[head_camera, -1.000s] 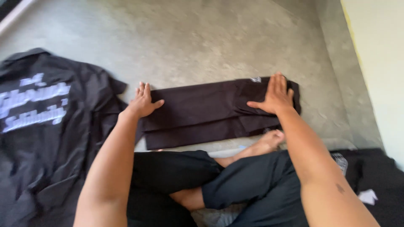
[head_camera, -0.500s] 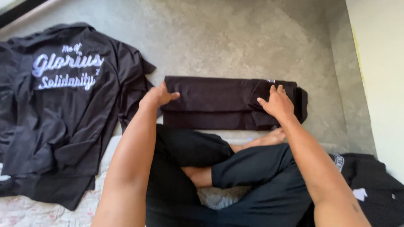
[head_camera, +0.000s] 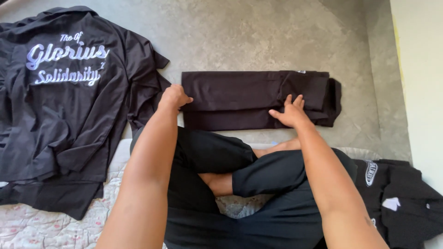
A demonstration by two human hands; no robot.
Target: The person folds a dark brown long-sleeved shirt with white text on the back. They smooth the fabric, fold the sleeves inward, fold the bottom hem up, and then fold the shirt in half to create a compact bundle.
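Note:
A black garment (head_camera: 240, 94) lies folded into a long strip on the grey floor in front of my crossed legs. My left hand (head_camera: 174, 97) is curled at its left end, fingers closed on the edge of the cloth. My right hand (head_camera: 289, 112) rests flat on the near right part of the strip, fingers spread. The right end of the strip is bunched in several layers.
A black shirt with white lettering on its back (head_camera: 64, 92) lies spread out at the left. Another black garment with a round patch (head_camera: 397, 198) lies at the lower right. A pale floral mat (head_camera: 55, 221) is under me. A light wall (head_camera: 420, 69) runs along the right.
Both hands have drawn back toward me along the folded garment; the left has curled at the left edge and the right slid to the near edge. The view has shifted left.

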